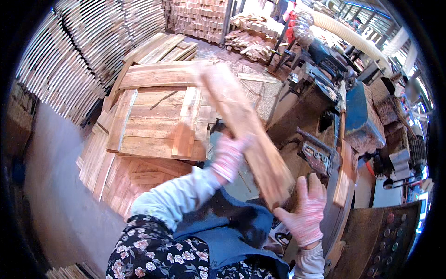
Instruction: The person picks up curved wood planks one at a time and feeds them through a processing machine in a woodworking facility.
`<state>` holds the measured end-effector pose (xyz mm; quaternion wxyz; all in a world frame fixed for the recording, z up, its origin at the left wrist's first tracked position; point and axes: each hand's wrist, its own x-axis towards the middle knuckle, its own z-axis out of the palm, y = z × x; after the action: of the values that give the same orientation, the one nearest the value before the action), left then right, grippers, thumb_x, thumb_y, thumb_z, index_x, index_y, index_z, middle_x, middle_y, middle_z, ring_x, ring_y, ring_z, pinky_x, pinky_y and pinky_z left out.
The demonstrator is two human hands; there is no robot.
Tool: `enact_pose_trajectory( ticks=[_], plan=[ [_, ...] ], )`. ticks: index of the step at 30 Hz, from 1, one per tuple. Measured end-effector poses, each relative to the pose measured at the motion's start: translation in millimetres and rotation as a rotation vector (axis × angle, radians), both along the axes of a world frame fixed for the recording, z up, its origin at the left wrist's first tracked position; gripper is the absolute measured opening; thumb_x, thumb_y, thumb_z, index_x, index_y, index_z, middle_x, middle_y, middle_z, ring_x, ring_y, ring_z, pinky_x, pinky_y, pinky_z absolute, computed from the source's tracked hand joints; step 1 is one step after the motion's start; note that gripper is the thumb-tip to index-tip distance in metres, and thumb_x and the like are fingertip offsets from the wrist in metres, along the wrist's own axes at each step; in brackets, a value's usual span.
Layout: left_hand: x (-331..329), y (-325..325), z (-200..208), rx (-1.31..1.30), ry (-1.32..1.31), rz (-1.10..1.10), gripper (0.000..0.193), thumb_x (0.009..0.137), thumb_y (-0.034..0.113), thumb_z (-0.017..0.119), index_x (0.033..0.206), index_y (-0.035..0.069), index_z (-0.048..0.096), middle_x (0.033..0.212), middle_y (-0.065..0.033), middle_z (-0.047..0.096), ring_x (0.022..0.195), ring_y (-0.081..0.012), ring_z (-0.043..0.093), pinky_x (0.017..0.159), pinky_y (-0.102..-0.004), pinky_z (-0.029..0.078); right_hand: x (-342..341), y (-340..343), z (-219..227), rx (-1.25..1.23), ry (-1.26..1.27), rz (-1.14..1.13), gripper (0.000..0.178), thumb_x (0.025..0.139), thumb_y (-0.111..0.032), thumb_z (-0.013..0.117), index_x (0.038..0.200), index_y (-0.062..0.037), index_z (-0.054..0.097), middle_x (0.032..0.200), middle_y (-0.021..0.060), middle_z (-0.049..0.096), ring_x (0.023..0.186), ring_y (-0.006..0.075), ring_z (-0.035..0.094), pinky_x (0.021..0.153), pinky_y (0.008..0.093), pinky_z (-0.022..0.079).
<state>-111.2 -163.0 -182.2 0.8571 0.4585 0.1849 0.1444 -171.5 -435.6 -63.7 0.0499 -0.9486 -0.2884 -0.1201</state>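
Observation:
A thick wooden board (248,130) slants through the air in front of me, its far end blurred by motion. My left hand (230,156), in a pink and white knitted glove, grips its left edge near the middle; the fingers are partly hidden and blurred. My right hand (306,209), gloved alike, is open beside the board's near end, with fingers stretched upward and the thumb close to the wood. Whether that thumb touches the board I cannot tell. Left of the held board lies a stack of planks (153,111), with a few boards laid crosswise on top.
At the right stands a woodworking machine (364,116) with blue housings; another plank (343,181) lies along its bed. A dark control panel (388,242) with several buttons is at the lower right. Tall stacked slats (69,60) rise at the far left. A ribbed hose (344,28) runs overhead.

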Motion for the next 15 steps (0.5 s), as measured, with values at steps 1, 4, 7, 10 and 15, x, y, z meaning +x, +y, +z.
enact_pose_trajectory(
  ticks=[1, 4, 7, 10, 15],
  plan=[
    [-4, -37, 5, -0.013, -0.029, -0.065, 0.045, 0.090, 0.019, 0.083, 0.127, 0.002, 0.066, 0.111, -0.0086, 0.074, 0.097, -0.0177, 0.071, 0.087, -0.0354, 0.060, -11, 8, 4, -0.102, -0.001, -0.023, 0.110, 0.054, -0.047, 0.093, 0.149, -0.0112, 0.050, 0.154, 0.0274, 0.042, 0.137, 0.0477, 0.045, 0.117, 0.0562, 0.037],
    [-25, -138, 30, -0.195, -0.070, -0.354, 0.052, 0.086, 0.019, 0.086, 0.130, 0.002, 0.065, 0.116, -0.0078, 0.073, 0.104, -0.0179, 0.068, 0.093, -0.0347, 0.057, -51, -17, 1, -0.052, 0.132, -0.297, 0.114, 0.055, -0.037, 0.088, 0.154, -0.0071, 0.042, 0.152, 0.0321, 0.044, 0.137, 0.0501, 0.047, 0.118, 0.0534, 0.038],
    [-52, -204, 46, -0.339, -0.131, -0.698, 0.055, 0.083, 0.021, 0.084, 0.129, -0.001, 0.064, 0.112, -0.0103, 0.074, 0.100, -0.0193, 0.068, 0.089, -0.0351, 0.057, -119, -92, -28, 0.162, 0.049, -0.567, 0.107, 0.060, -0.019, 0.083, 0.157, -0.0031, 0.041, 0.154, 0.0300, 0.047, 0.140, 0.0486, 0.048, 0.119, 0.0512, 0.040],
    [-37, -189, 42, 0.230, -0.240, -0.923, 0.053, 0.087, 0.027, 0.080, 0.129, 0.001, 0.062, 0.112, -0.0126, 0.069, 0.106, -0.0217, 0.064, 0.094, -0.0377, 0.054, -187, -98, 0, 0.131, 0.252, -0.871, 0.083, 0.082, -0.019, 0.076, 0.156, -0.0003, 0.043, 0.153, 0.0290, 0.049, 0.140, 0.0456, 0.049, 0.118, 0.0484, 0.040],
    [115, 1, 16, 0.937, -0.129, -0.334, 0.042, 0.092, 0.027, 0.075, 0.122, 0.002, 0.058, 0.099, -0.0091, 0.062, 0.086, -0.0232, 0.062, 0.077, -0.0413, 0.054, -278, -132, -16, 0.052, 0.201, -0.978, 0.084, 0.082, -0.027, 0.084, 0.154, -0.0007, 0.049, 0.154, 0.0306, 0.047, 0.143, 0.0470, 0.046, 0.119, 0.0506, 0.038]
  ],
)
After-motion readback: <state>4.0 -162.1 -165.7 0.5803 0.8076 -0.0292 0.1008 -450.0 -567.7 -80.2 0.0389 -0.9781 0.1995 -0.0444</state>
